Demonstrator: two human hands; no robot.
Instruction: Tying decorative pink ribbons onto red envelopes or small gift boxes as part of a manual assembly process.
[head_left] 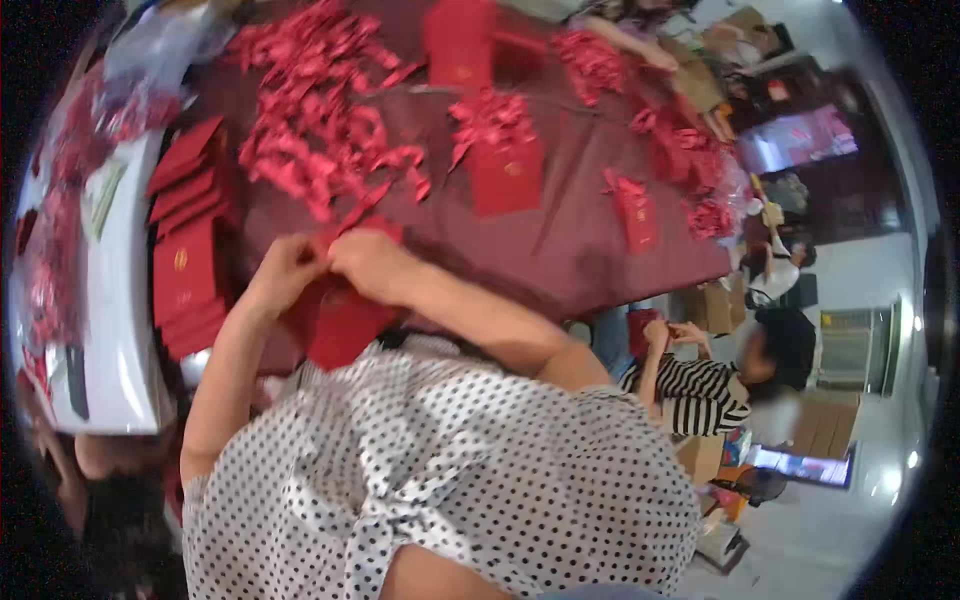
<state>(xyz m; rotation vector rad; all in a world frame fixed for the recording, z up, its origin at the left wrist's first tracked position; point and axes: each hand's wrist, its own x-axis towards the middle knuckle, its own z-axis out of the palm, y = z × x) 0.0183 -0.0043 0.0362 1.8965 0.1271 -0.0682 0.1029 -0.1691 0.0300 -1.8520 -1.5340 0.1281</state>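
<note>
Right at the table's near edge, close to the wearer's polka-dot blouse [450,470], is a red paper packet [345,335], with both bare hands meeting at its upper part. The left hand [286,274] and right hand [375,264] have thumbs and fingers pinched together, clamped on the packet's top; exactly which bit of paper or ribbon sits between the fingertips is hidden. Just beyond them, a loose heap of pinkish-red ribbons [320,105] spreads over the dark red tablecloth [590,245]. To the left, a stack of matching red packets [187,265] fans out beside a white tabletop [118,330]. Beyond the right hand lies a gold-marked packet [508,182] with ribbons at its top edge, and further right a narrower packet [637,220]. At right, a person in a striped top [695,390] holds something red [641,325] with both hands.
</note>
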